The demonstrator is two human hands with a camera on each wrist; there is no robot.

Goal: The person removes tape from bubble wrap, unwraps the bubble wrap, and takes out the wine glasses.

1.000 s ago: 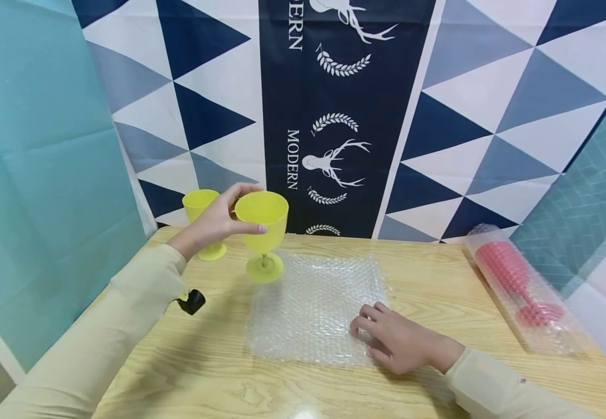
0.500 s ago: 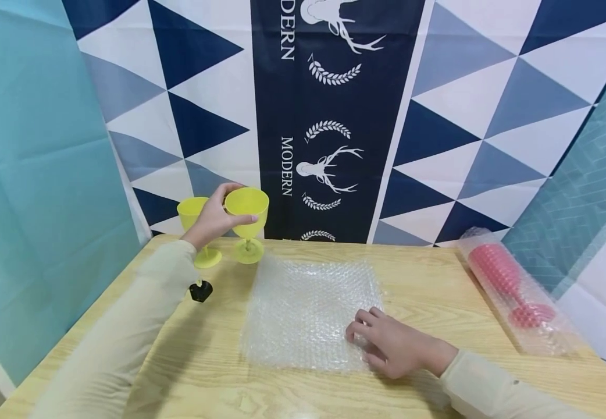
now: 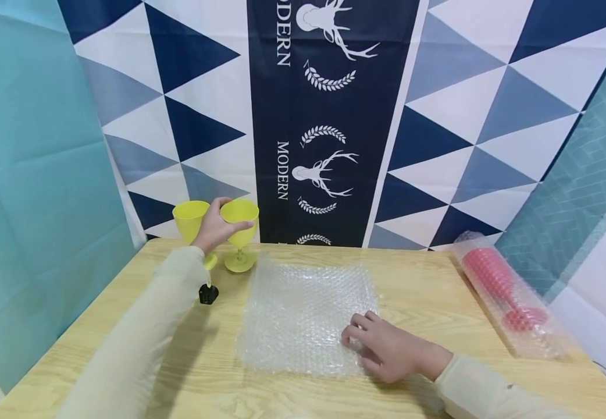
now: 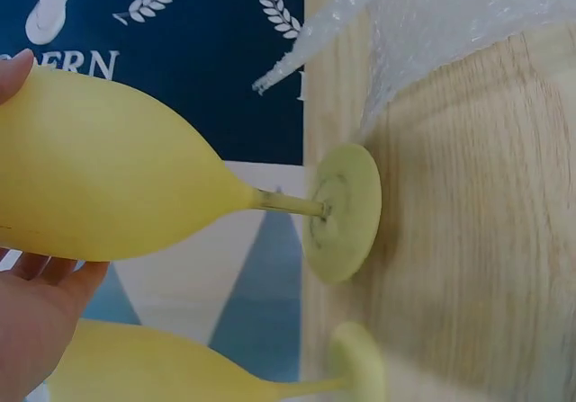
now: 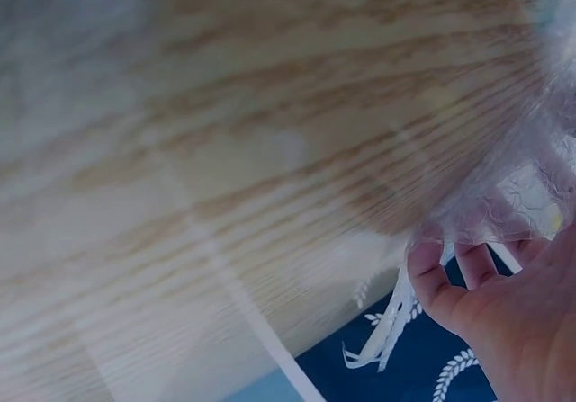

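My left hand (image 3: pixel 216 227) grips the bowl of a yellow goblet (image 3: pixel 242 218) at the back left of the table. The goblet stands upright, its round foot right at the tabletop in the left wrist view. Beside it on the left is a second yellow goblet (image 3: pixel 188 219), partly hidden by that hand and forearm. A sheet of bubble wrap (image 3: pixel 303 314) lies flat in the middle. At its right edge, my right hand (image 3: pixel 389 351) holds the wrap with curled fingers; clear film overlaps those fingers in the right wrist view.
On the far right lies a pink goblet (image 3: pixel 491 276) rolled in bubble wrap. A patterned cloth (image 3: pixel 329 116) hangs behind the wooden table (image 3: pixel 418 291), with teal cloth at the left. A small black device (image 3: pixel 208 294) shows under the left wrist.
My left hand has moved left with the yellow goblet, bringing it off the bubble wrap's corner and down near the second goblet. The right hand stays at the wrap's edge; the view has shifted slightly.
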